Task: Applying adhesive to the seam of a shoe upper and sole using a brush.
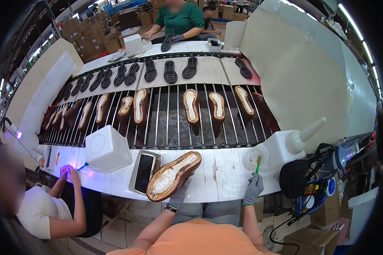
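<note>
My gloved left hand [180, 195] is closed round a brown shoe upper [168, 178], held tilted above the white table with its underside up. A pale, whitish filling shows inside the upper's stitched brown rim. In my gloved right hand [253, 189] is a green-handled brush [257, 167], gripped upright by its lower end. The bristle head is at the mouth of a white plastic container [281, 146] lying on its side, with a long spout pointing up to the right. The fingers of my left hand are partly hidden behind the upper.
Beyond the table runs a roller conveyor [170, 114] bearing several brown uppers [191, 106], with black soles [170, 71] on a board behind. A phone in a tray [144, 172] and a white jug [107, 148] stand left. Co-workers sit at left and across.
</note>
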The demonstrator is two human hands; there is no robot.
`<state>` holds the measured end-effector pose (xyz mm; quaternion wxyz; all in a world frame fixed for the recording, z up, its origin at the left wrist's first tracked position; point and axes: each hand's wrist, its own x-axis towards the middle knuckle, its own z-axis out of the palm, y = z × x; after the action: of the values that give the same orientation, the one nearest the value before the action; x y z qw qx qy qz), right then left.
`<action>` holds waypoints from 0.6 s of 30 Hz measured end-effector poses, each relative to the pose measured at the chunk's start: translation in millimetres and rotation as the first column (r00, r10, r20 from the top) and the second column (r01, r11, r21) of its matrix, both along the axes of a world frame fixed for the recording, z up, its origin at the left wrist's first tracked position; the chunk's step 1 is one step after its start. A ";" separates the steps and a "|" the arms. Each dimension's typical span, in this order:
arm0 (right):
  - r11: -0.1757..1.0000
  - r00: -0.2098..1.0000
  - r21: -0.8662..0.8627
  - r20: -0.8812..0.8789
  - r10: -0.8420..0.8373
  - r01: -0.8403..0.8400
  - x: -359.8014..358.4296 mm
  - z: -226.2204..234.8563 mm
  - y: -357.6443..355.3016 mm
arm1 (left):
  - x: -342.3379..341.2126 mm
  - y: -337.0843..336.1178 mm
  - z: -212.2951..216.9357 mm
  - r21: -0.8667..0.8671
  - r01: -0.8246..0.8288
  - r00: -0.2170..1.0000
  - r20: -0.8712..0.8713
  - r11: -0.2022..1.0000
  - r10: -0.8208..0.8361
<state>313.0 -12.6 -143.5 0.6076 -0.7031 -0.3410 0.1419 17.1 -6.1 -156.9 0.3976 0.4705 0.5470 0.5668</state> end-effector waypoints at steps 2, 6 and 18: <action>1.000 1.000 -0.004 0.002 -0.003 0.003 0.3 0.3 0.6 | 0.3 1.7 -3.6 0.015 -0.007 1.000 -0.004 1.000 0.007; 1.000 1.000 0.007 -0.020 0.002 -0.002 0.6 -0.3 2.4 | 0.0 2.7 -4.0 0.019 -0.024 0.996 -0.086 1.000 0.026; 1.000 1.000 0.003 0.011 0.007 -0.007 1.7 -1.0 -3.4 | 3.0 -0.7 -6.8 0.077 -0.014 0.999 0.045 0.997 0.010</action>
<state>314.7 -15.9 -144.5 0.6065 -0.7016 -0.3471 0.1397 20.1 -6.8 -163.7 0.3880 0.4694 0.5186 0.6002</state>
